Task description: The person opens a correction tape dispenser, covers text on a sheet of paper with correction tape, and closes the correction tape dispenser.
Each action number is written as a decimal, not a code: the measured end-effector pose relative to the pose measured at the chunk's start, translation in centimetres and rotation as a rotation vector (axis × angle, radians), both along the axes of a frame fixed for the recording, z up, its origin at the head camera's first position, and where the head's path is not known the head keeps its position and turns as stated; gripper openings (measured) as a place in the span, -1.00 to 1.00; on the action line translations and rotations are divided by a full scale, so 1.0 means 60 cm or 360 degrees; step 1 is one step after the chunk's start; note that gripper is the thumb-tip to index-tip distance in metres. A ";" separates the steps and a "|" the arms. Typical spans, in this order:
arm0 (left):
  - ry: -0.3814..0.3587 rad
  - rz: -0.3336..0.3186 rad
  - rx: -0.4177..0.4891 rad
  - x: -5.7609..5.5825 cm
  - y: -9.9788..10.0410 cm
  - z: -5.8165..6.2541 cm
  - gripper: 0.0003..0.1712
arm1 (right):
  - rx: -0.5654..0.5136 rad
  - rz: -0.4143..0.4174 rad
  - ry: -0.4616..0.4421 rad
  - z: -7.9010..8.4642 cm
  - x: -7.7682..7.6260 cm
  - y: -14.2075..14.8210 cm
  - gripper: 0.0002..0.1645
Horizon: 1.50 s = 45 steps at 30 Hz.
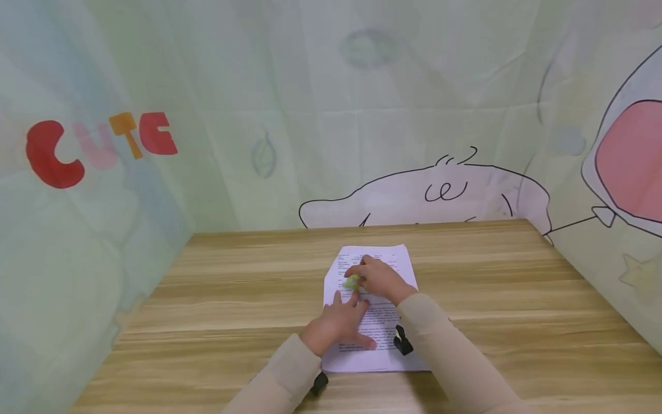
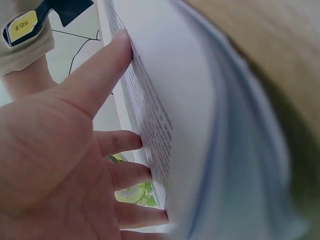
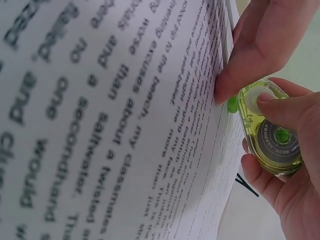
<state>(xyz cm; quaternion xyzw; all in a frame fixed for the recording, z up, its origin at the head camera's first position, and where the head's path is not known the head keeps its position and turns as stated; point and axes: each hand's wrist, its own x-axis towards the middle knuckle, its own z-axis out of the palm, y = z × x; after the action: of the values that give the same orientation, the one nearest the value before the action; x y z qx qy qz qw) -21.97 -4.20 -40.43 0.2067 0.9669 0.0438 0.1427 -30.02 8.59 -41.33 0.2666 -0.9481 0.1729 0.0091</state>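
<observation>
A stack of printed paper (image 1: 385, 328) lies on the table. My left hand (image 1: 338, 323) rests on it with spread, mostly straight fingers, their tips touching the top sheet. In the upper half of the page, my right hand (image 1: 381, 280) grips a small green see-through correction tape (image 3: 265, 120), thumb on its side and fingers curled behind. The tape's green tip meets the page close to a left fingertip in the right wrist view. Beyond the left fingers, part of the correction tape (image 2: 142, 194) shows in the left wrist view.
The wooden table (image 1: 248, 287) runs out on both sides of the paper. A printed curtain (image 1: 233, 115) with cartoon drawings hangs behind and beside it. Dark straps with a small block (image 1: 402, 340) sit at the wrists. The stack's near edges curl up in the left wrist view.
</observation>
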 end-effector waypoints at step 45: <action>0.0027 -0.0040 0.0054 -0.005 -0.004 -0.013 0.05 | 0.0462 0.0187 0.0109 0.021 -0.006 -0.007 -0.64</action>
<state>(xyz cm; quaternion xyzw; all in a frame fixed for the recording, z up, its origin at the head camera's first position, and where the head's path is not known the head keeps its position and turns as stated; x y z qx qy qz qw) -22.29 -4.45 -41.22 0.2217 0.9646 0.0567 0.1314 -30.39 8.15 -40.04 0.3259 -0.9450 0.0250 -0.0073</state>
